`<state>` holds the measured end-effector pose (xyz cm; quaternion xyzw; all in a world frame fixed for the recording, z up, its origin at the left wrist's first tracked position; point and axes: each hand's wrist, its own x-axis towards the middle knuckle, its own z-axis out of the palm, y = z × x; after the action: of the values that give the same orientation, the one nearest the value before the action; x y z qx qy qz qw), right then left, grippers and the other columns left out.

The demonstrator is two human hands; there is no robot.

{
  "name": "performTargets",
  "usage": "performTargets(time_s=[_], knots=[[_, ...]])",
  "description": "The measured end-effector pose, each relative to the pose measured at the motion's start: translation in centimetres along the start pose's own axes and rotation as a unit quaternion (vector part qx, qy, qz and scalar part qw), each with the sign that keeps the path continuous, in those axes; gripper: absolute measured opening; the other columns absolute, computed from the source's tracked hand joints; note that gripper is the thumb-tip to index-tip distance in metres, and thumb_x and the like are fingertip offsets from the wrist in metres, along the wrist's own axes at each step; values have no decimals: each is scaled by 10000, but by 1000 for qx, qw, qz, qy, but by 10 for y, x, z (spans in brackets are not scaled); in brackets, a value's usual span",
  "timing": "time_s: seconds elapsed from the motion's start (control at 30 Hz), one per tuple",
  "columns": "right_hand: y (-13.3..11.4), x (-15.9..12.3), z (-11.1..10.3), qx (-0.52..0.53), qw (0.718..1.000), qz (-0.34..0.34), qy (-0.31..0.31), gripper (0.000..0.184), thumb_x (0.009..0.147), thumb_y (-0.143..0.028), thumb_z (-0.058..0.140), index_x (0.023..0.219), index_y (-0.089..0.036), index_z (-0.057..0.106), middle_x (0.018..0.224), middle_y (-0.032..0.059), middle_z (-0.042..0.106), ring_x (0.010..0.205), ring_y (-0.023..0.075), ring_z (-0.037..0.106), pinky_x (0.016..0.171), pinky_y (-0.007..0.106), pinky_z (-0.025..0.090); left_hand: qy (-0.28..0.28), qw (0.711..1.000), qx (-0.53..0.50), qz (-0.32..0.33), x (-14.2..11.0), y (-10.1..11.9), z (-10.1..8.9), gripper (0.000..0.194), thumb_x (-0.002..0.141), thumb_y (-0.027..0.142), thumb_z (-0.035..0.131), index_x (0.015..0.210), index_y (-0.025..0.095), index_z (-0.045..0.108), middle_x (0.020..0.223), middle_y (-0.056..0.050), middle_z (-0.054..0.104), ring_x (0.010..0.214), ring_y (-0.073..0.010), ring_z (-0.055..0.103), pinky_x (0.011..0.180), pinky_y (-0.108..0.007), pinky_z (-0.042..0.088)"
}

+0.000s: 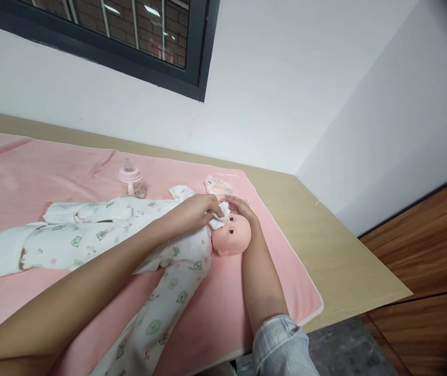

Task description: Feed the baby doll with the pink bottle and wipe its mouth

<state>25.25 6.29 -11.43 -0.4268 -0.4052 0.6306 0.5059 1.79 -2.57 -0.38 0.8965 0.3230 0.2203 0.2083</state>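
In the head view, the doll [234,240] lies on its back on a pink blanket [223,308] spread over the table [313,235], its head near the blanket's edge. The left hand [197,213] pinches a crumpled white tissue [219,216] between its fingers, against the lower part of the doll's face, just below the eyes. The right hand [244,208] curves around the far side of the head, its fingers extended and slightly bent, closed on nothing visible; whether they press on the head cannot be told. The smooth, round head could roll sideways if the left fingers push harder than the right hand steadies. A loose pinch could let the tissue slip or bunch, leaving bare fingertips on the face. The clear packet [216,185], just beyond the right fingers, could get nudged by a backward swing. The bottle [131,181], upright beside the doll's legs, could tip if the clothing is dragged.
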Motion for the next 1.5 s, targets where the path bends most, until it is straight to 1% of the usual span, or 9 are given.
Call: performTargets(time_s=[0.1, 0.27, 0.53, 0.67, 0.77, 0.9, 1.03, 1.23, 1.5], knots=[[-3, 0, 1, -7, 1000, -6, 4, 258, 681, -200, 787, 893, -204, 641, 944, 30, 735, 1007, 185, 682, 1007, 353, 525, -10, 1000, 6, -2, 0, 3, 0, 347, 812, 17, 461, 877, 183, 759, 1017, -31, 689, 942, -211, 639, 806, -276, 451], [-2, 4, -1, 0, 1000, 6, -8, 269, 689, -255, 785, 897, -206, 622, 881, 25, 736, 1018, 196, 683, 1017, 390, 521, 10, 1000, -6, -21, 2, 1, 0, 338, 801, 21, 472, 875, 183, 760, 1002, -30, 681, 944, -207, 640, 797, -273, 456], [5, 3, -4, 12, 1000, -12, -16, 335, 702, -264, 789, 992, -201, 633, 961, 36, 730, 962, 197, 693, 966, 378, 543, 28, 999, 29, -21, 3, 0, 2, 364, 784, 24, 459, 864, 193, 770, 912, -28, 663, 842, -194, 633, 740, -269, 453], [4, 4, -3, 10, 1000, -4, 3, 328, 705, -234, 774, 998, -193, 634, 926, 30, 733, 917, 176, 703, 956, 352, 548, 28, 998, 47, -18, 2, 0, 2, 371, 791, 43, 449, 900, 191, 771, 952, -41, 665, 879, -207, 633, 758, -278, 454], [3, 6, -4, 2, 1000, 4, 10, 320, 709, -208, 763, 1000, -185, 632, 916, 35, 736, 882, 163, 708, 951, 342, 549, 34, 999, 26, -2, 0, -5, -2, 341, 806, 84, 459, 916, 194, 763, 993, -40, 669, 914, -209, 636, 788, -278, 454], [1, 7, -5, -2, 1000, 10, 15, 329, 695, -227, 786, 986, -192, 638, 917, 33, 736, 891, 164, 708, 957, 339, 550, -11, 1000, -17, 7, -4, -12, -10, 242, 813, 177, 537, 900, 220, 759, 989, -21, 679, 895, -198, 634, 750, -260, 454], [2, 8, -7, -3, 1000, 5, 5, 300, 698, -247, 786, 957, -191, 644, 954, 55, 741, 949, 183, 703, 960, 341, 551, -44, 999, -19, -5, -4, -12, -11, 172, 786, 220, 619, 872, 235, 768, 945, -6, 679, 836, -184, 632, 689, -250, 439], [2, 10, -8, -14, 1000, 3, 2, 290, 706, -227, 769, 963, -196, 639, 971, 53, 744, 938, 187, 709, 961, 344, 552, -38, 999, -20, -9, -1, -9, -3, 121, 758, 218, 658, 817, 230, 763, 915, 5, 690, 826, -184, 643, 689, -251, 436], [0, 5, -3, -1, 1000, 2, 6, 269, 710, -226, 761, 943, -192, 631, 952, 58, 741, 921, 187, 713, 972, 356, 548, -18, 1000, -9, -2, 0, -10, -3, 90, 744, 221, 648, 774, 213, 733, 887, -6, 702, 826, -200, 645, 681, -266, 443]])
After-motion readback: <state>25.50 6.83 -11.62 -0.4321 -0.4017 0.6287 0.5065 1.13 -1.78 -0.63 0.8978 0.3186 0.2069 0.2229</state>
